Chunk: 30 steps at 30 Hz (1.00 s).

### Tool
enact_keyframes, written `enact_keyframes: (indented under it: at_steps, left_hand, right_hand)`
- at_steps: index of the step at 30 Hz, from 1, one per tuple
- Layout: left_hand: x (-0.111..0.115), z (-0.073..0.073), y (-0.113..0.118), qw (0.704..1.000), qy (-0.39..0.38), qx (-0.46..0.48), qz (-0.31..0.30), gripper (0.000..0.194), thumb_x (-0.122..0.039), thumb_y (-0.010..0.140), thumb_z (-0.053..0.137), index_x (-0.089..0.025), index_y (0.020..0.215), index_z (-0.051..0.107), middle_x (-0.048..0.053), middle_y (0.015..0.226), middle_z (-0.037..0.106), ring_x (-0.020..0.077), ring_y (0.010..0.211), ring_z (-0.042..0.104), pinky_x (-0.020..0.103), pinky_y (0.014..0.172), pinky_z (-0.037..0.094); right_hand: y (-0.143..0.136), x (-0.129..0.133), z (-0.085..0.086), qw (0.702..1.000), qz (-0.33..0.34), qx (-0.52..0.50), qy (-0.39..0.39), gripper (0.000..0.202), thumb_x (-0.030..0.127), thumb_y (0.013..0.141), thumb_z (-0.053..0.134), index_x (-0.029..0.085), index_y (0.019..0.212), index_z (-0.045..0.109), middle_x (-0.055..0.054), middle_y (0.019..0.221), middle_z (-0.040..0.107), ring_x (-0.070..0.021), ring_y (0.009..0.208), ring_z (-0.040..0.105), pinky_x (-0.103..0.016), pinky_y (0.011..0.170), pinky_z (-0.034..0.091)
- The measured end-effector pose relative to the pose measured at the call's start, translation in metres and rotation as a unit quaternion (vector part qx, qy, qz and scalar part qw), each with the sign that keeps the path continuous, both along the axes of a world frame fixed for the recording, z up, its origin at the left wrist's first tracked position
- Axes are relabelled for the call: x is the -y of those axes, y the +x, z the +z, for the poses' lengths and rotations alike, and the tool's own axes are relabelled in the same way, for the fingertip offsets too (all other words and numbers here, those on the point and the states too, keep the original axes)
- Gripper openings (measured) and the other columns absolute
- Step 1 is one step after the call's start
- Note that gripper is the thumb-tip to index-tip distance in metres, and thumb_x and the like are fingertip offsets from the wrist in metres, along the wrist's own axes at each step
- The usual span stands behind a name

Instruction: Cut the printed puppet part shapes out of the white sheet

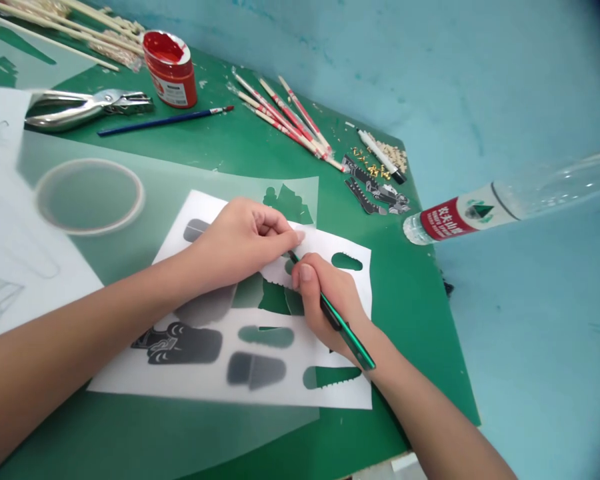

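White paper is lying as a sheet under both hands, resting over a translucent film on the green tabletop; its surface is carrying dark printed shapes and several cut-out openings. The right hand is gripping a green pen-like tool, thumb and fingers closing round the front of its barrel; the barrel is slanting back over the wrist, and its tip is pointing in between the two hands. The left hand is lying across the sheet, fingers curling and thumb reaching toward the tip; whether it is pinching the paper or only pressing on it, I cannot tell.

The sheet is probably handling as light and fairly flexible; the narrow strips beside the openings are looking the weakest, so the broad, uncut margins are seeming the better hold; the tool is looking slim, light, stiff and perhaps slick, with the lower barrel offering the surest grip.

Beyond the hands, a red jar is standing open, holding red paint; a clear bottle is standing by the table's right edge, its fill staying uncertain to me; clear wrappers are enclosing some red-and-white sticks.
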<state>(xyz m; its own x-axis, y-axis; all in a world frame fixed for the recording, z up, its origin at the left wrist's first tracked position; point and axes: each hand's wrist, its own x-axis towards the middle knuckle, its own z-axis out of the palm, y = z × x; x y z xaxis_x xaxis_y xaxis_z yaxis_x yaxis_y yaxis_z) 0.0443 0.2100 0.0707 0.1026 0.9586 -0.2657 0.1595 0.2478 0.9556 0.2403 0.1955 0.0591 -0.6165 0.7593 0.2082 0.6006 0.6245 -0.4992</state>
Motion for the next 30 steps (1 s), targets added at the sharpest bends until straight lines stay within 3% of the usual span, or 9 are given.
enact_keyframes:
  at_steps: [13, 30]
  left_hand:
    - [0.0, 0.002, 0.001, 1.0, -0.003, -0.01, 0.006, 0.03, -0.032, 0.088, 0.074, -0.016, 0.064, 0.069, -0.004, 0.053, 0.052, 0.0047, 0.048, 0.037, 0.017, 0.042, 0.025]
    - [0.001, -0.011, 0.003, 0.997, 0.061, -0.05, 0.015, 0.024, -0.035, 0.088, 0.073, -0.019, 0.071, 0.07, -0.004, 0.055, 0.058, 0.0062, 0.048, 0.043, 0.017, 0.042, 0.03]
  right_hand:
    - [-0.002, -0.001, 0.001, 0.999, -0.014, 0.002, -0.041, 0.039, 0.035, 0.115, 0.03, 0.022, 0.081, 0.044, 0.003, 0.067, 0.055, -0.0104, 0.054, 0.051, -0.028, 0.053, 0.029]
    - [0.002, -0.004, 0.001, 0.997, 0.012, -0.025, -0.07, 0.038, 0.035, 0.115, 0.033, 0.022, 0.081, 0.043, 0.004, 0.069, 0.052, -0.0103, 0.057, 0.047, -0.028, 0.056, 0.032]
